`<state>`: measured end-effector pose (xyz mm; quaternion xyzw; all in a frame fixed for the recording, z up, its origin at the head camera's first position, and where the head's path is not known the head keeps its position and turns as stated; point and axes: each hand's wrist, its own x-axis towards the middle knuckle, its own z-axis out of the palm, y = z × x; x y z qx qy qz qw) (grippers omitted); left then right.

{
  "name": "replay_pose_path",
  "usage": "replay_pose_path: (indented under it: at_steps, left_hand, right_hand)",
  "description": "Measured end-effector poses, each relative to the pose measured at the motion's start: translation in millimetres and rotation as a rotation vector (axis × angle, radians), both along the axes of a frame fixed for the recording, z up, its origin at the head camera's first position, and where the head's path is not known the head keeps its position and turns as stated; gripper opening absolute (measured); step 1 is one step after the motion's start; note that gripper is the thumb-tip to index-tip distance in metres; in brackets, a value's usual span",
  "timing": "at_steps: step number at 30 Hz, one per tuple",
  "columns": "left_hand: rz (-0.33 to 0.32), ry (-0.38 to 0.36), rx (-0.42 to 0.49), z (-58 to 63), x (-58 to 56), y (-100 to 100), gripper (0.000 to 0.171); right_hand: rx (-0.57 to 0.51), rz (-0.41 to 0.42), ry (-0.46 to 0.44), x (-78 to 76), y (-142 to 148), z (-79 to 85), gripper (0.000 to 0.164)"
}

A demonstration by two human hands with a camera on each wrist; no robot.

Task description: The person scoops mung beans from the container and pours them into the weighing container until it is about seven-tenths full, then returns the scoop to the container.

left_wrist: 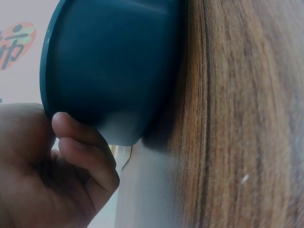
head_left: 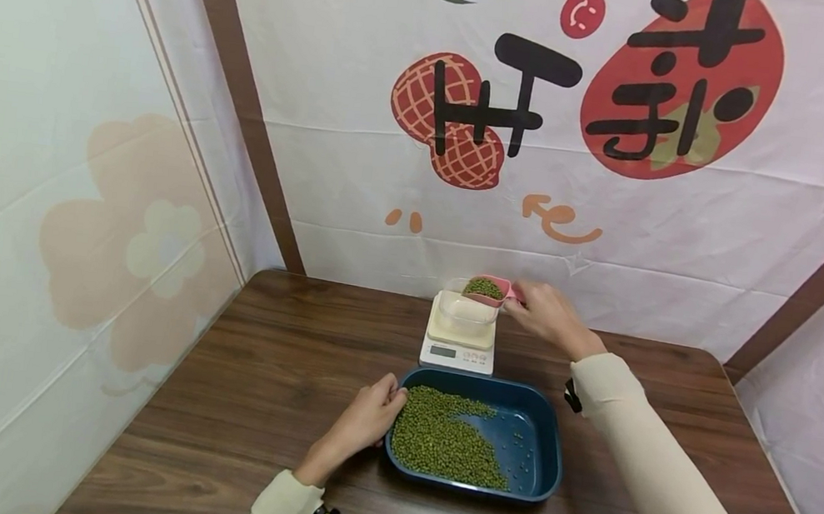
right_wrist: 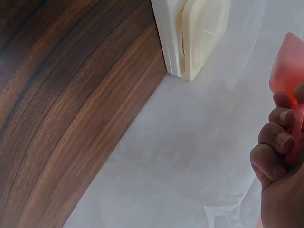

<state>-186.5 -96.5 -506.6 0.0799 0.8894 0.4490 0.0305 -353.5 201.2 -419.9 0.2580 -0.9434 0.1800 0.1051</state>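
Observation:
My right hand [head_left: 548,311] grips the handle of a pink scoop [head_left: 499,285] heaped with green beans [head_left: 482,288]. The scoop hovers above a clear plastic container [head_left: 468,311], which stands on a white kitchen scale [head_left: 457,357]. In the right wrist view, curled fingers [right_wrist: 273,142] wrap the handle of the pink scoop [right_wrist: 288,66]. My left hand [head_left: 363,416] pinches the left rim of a dark blue tray [head_left: 548,464], thumb at the rim and fingers against the outer wall. Green beans [head_left: 441,440] cover the tray's left side, with a few scattered at its right.
All of this stands on a brown wooden table [head_left: 297,345]. Behind its far edge hangs a white printed cloth [head_left: 361,168], close to the scale and the right hand. Another pale cloth [head_left: 134,245] borders the left side.

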Motion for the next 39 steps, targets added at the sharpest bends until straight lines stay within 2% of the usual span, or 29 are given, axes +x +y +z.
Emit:
replay_pose_path:
  at_steps: [16, 24, 39]
  left_hand:
    - [0.013, 0.048, -0.002, 2.5, 2.6, 2, 0.028]
    - [0.011, 0.041, -0.002, 2.9, 3.0, 1, 0.029]
    - [0.015, 0.035, 0.0, 1.2, 1.7, 2, 0.028]
  right_hand:
    - [0.069, -0.032, -0.043, -3.8, 1, 0.1, 0.019]
    - [0.115, -0.036, -0.075, -2.9, -3, 1.8, 0.019]
    - [0.171, -0.024, -0.063, -0.7, -11, 8.7, 0.019]
